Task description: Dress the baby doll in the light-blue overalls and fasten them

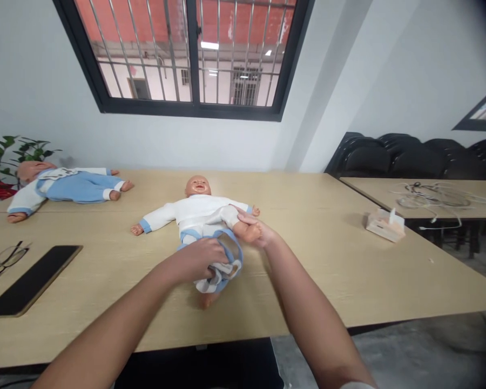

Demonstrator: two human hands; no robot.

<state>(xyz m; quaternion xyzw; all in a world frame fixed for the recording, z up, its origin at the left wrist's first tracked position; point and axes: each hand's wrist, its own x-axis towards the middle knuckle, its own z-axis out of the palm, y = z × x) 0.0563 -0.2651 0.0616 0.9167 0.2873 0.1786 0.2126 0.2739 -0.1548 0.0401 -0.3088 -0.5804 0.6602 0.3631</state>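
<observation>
A baby doll (197, 208) in a white top with blue cuffs lies on its back on the table, head toward the window. My left hand (204, 258) is closed on bunched blue-and-white trousers (233, 259) around the doll's lower legs. One bare foot (208, 299) shows below the cloth. My right hand (259, 229) grips the doll's other leg (245, 229), which is bare at the foot and raised to the right, outside the trousers.
Another doll (81, 186) in blue trousers lies at the back left near a plant (0, 159). Glasses (6, 262) and a dark tablet-like slab (34, 281) rest at the left. A tissue box (384, 225) stands right; cables (437, 195) lie on the farther table (481, 208).
</observation>
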